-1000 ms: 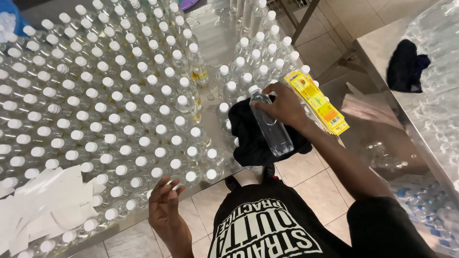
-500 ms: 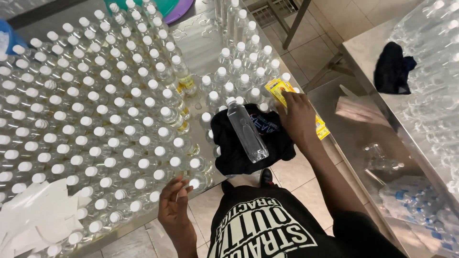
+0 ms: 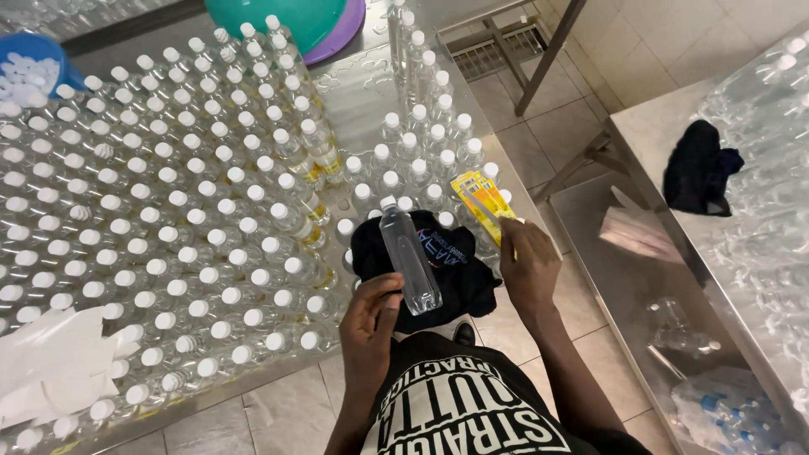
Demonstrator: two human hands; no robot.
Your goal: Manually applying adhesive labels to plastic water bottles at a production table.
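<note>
Lying on its side across a black cloth [image 3: 455,274], a clear bottle [image 3: 408,263] with a white cap is the landmark: its cap points away from the person and its base points back toward them. The left hand [image 3: 372,324] sits at the bottle's base end, fingers curled loosely, fingertips touching or just beside the base (whether they truly grip it cannot be told). The right hand [image 3: 527,268] is to the right of the bottle, apart from it, with fingers pinched on the near end of a yellow label strip [image 3: 478,198], which runs from the hand up past the bottle's cap end. The cloth lies over the near right edge of a steel table [image 3: 371,93], partly resting on capped bottles. Left of the bottle, a dense field of upright white-capped bottles [image 3: 168,219] fills the table; a smaller cluster [image 3: 421,152] stands beyond its cap. Far left and nearer than the bottle lies a heap of white paper [image 3: 59,362]. Far beyond the bottle, at the table's back edge, sit a teal bowl [image 3: 295,17] and a blue tub [image 3: 34,72] of white caps. Well to the right of the bottle, a second steel table [image 3: 666,135] carries another dark cloth [image 3: 699,168].
</note>
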